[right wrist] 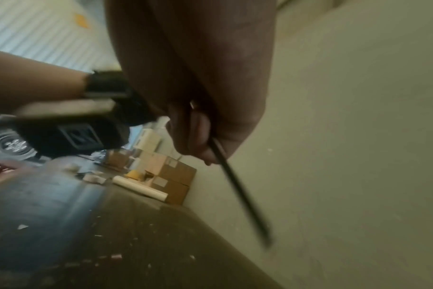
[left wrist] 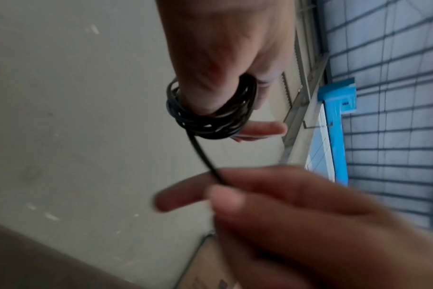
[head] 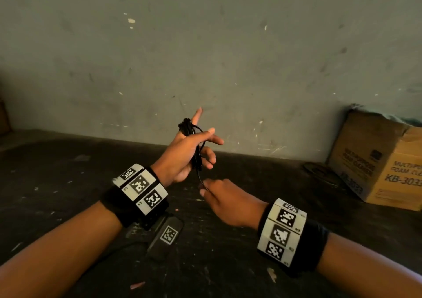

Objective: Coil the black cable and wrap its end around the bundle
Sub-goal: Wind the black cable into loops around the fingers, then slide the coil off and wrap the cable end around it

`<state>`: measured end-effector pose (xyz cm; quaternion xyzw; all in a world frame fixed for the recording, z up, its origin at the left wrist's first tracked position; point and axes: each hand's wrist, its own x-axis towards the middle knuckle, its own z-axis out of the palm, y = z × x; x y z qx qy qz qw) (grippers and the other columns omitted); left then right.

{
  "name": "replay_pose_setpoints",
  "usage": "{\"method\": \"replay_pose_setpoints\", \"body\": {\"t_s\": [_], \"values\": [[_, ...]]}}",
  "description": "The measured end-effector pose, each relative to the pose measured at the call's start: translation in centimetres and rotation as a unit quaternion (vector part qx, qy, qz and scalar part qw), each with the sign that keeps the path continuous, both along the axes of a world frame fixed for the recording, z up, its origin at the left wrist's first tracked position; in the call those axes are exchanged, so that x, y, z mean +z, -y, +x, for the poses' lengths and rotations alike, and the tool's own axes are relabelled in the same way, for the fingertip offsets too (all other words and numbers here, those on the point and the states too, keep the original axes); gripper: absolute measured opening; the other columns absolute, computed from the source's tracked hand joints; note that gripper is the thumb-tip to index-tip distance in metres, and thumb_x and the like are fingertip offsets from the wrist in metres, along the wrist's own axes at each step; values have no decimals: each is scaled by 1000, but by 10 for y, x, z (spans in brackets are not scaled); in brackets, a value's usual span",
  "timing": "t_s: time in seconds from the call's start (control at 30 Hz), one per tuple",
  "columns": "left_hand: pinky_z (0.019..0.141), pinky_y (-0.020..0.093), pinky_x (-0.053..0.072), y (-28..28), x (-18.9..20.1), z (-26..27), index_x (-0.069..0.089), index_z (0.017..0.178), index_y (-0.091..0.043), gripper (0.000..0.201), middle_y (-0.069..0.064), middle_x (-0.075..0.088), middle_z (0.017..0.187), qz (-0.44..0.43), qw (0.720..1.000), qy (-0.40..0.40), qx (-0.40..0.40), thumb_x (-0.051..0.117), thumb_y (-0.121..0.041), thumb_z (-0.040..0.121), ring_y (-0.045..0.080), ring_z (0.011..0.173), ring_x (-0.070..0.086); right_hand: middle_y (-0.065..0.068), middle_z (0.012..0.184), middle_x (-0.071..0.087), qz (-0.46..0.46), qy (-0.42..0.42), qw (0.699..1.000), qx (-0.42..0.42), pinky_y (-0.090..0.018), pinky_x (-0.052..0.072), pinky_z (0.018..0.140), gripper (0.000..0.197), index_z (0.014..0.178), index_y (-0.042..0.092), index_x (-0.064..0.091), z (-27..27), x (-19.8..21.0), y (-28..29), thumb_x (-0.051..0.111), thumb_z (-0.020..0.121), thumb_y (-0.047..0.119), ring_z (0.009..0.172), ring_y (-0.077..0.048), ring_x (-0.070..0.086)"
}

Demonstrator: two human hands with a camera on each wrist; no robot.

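Observation:
The black cable (head: 187,126) is wound into a small coil on my raised left hand (head: 191,153), looped over one finger and running down the palm to the curled lower fingers. In the left wrist view the coil (left wrist: 210,111) rings a digit, and a single strand (left wrist: 203,156) leads down from it. My right hand (head: 204,188) sits just below and pinches that free strand between thumb and fingertips (left wrist: 225,195). In the right wrist view the cable (right wrist: 237,187) sticks out, blurred, from the pinching fingers (right wrist: 198,136).
Both hands are held above a dark, speckled table (head: 68,183) that ends at a grey wall. A cardboard box (head: 379,160) stands at the back right with a dark ring-shaped object (head: 319,172) beside it. A black device with a marker tag (head: 167,236) lies under my left wrist.

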<state>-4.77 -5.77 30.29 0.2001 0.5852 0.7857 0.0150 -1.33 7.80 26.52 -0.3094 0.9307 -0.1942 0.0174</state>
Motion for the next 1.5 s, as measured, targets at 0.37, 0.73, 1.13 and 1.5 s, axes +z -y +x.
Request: {"method": "replay_pose_setpoints", "body": {"t_s": [0.37,0.73,1.13,1.5], "values": [[58,23,53,-11,-37,9,32,141,-46,57,-1,71,65,-135,990,-18,-18,50,-44,87,14,62,65,0,100,69,206,-189,955,103,-32,50,73,17,99,20,67,25,68,-9,54,91,27,91,-19,65],[33,20,29,-19,-42,28,41,61,-6,79,2,32,41,-114,979,10,-168,7,-72,87,14,30,35,0,96,57,117,-295,940,125,-22,35,61,40,97,15,55,2,83,-31,64,80,49,79,-14,50],[33,26,14,-16,-36,39,32,54,-12,71,-3,28,36,-136,971,31,-196,17,-76,82,10,26,25,-4,133,56,164,-313,924,145,-33,24,108,69,131,15,48,-11,53,-42,18,90,61,128,-19,43],[39,24,16,-7,-31,55,38,55,-17,52,-4,26,42,-128,990,58,-12,45,-60,83,11,31,27,-9,73,60,-59,-362,917,158,-30,42,65,55,88,4,56,-28,23,-37,26,95,50,66,-24,55]]}}
